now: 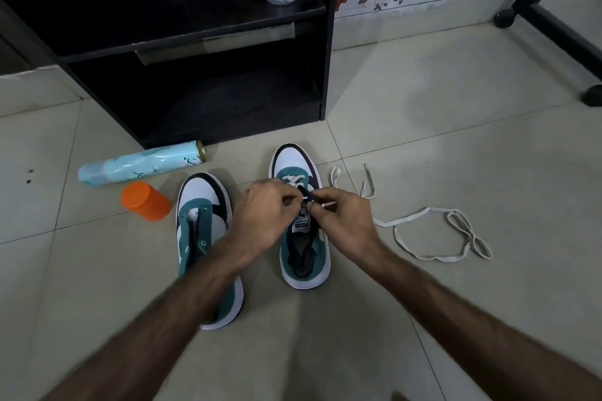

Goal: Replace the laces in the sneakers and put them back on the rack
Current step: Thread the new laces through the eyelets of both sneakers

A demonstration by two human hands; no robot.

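Tiled floor (423, 107), both hands (303, 208) pinching lace at right sneaker (301, 247)

Two teal, white and black sneakers stand on the tiled floor in the middle of the frame, toes pointing toward the top. The left sneaker (203, 221) sits lower in the frame; its eyelets show no lace and its tongue area gapes. The right sneaker (301, 205) stands just beside it, slightly higher, with a white lace (291, 180) crossed through its lowest eyelets near the toe. A loose white lace (433, 234) lies on the floor to the right of the sneakers, looped and curled. The black rack (208, 52) fills the upper left of the frame, its lower shelf open toward the sneakers.
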